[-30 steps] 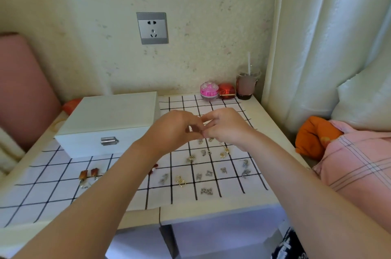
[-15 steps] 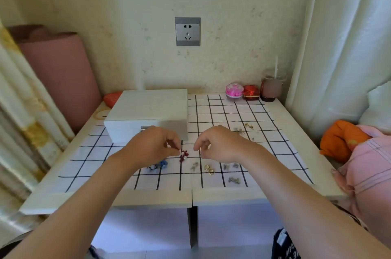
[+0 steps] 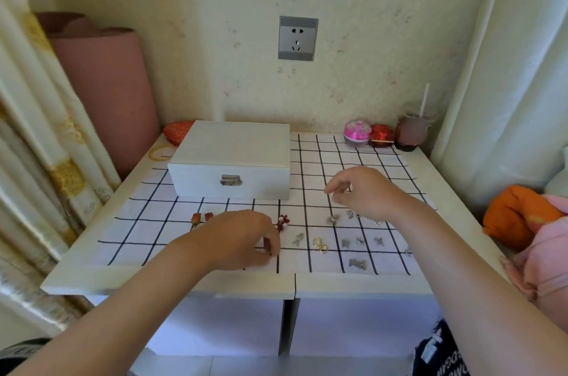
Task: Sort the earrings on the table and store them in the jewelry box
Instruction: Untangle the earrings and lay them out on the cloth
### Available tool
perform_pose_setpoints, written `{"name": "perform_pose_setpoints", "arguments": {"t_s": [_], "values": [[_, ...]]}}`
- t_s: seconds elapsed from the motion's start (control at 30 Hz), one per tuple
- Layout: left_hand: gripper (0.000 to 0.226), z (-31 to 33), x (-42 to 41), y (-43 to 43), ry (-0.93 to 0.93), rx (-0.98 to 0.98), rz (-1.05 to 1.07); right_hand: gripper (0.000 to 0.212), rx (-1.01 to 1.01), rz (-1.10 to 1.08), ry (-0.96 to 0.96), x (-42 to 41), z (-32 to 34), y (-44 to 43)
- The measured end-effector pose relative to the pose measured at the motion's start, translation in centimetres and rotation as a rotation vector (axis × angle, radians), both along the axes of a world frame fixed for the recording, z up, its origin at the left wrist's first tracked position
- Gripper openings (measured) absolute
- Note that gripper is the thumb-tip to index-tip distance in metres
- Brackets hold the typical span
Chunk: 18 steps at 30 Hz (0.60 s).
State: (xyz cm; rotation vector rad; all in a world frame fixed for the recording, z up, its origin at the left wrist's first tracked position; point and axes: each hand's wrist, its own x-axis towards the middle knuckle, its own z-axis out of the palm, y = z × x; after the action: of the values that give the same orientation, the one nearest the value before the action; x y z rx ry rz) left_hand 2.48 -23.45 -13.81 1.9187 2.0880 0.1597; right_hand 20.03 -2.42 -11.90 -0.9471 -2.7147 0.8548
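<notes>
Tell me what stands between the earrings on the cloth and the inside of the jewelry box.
The jewelry box is shut, lid down, clasp at its front. On the checked cloth between the earrings and the box, nothing else lies in the way.

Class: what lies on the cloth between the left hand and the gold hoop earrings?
Head view: one small silver earring lies between the left hand and the gold hoop earrings, on the gridded cloth.

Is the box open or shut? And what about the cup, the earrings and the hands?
jewelry box, shut
cup, upright, part full, straw in
earrings, loose on the cloth, outside the box
left hand, fingertips curled down at the cloth, grip unclear
right hand, in the air, fingers loosely curled, nothing seen in it
</notes>
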Motion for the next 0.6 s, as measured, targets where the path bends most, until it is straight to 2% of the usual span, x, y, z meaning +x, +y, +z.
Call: {"name": "perform_pose_setpoints", "arguments": {"t_s": [0.2,0.37,0.6], "values": [[0.021,1.2,-0.1,1.7,-0.052,0.033,-0.011,0.018,0.016,-0.053,0.083,1.3,-0.7,2.6],[0.017,1.7,1.5,5.6,-0.155,0.169,0.037,0.018,0.012,-0.01,-0.016,1.7,-1.0,3.7],[0.022,-0.4,3.4,11.6,-0.075,0.133,-0.014,0.021,-0.021,0.045,-0.093,2.3,-1.5,5.1]]}}
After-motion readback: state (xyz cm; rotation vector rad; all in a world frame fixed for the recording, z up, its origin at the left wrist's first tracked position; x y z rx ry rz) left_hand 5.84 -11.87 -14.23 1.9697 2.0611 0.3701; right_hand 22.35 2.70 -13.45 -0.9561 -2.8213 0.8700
